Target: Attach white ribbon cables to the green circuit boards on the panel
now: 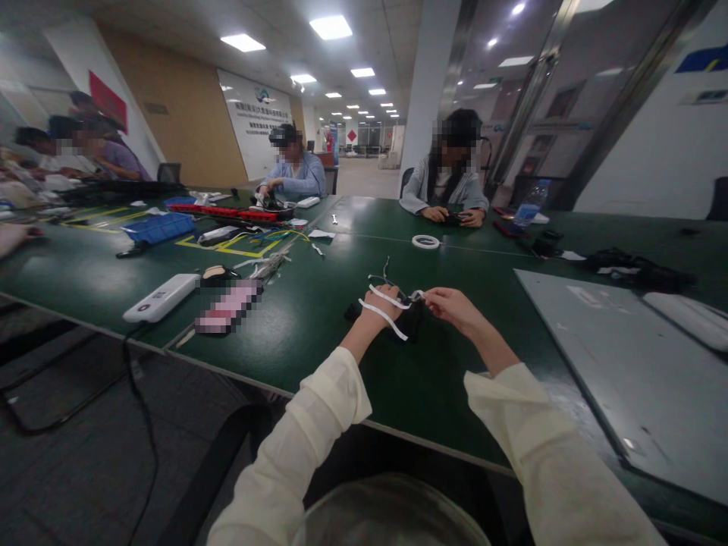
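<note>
My left hand is over the table with its fingers curled and partly hidden. What it grips I cannot make out. Two white strips lie across the back of this hand and wrist. Thumb and fingers of my right hand pinch the end of a white strip just beside the left fingers. Beneath and between both hands is a dark object, its kind unclear. A thin grey cable sticks up behind the left hand.
A roll of white tape lies ahead. Left are a white power bank, a pink phone and a blue bin. A grey panel covers the right. Two people work across the table, near a water bottle.
</note>
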Action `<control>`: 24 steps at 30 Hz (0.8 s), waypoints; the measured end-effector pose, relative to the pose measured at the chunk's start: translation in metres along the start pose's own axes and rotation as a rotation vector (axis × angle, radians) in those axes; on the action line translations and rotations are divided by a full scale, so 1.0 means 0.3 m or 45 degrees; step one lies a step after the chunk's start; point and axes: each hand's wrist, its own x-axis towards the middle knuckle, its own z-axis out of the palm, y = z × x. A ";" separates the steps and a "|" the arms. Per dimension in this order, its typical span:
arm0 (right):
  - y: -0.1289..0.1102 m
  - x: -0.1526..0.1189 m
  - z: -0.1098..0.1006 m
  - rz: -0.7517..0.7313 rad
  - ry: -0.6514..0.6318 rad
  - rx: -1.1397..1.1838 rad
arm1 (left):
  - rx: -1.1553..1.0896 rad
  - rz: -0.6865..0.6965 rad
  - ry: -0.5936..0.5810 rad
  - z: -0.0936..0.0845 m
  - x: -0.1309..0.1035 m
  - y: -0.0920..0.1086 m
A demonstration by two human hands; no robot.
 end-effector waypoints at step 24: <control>-0.030 -0.041 0.057 -0.400 -0.247 -0.235 | -1.864 -0.506 0.298 -0.057 0.063 -0.010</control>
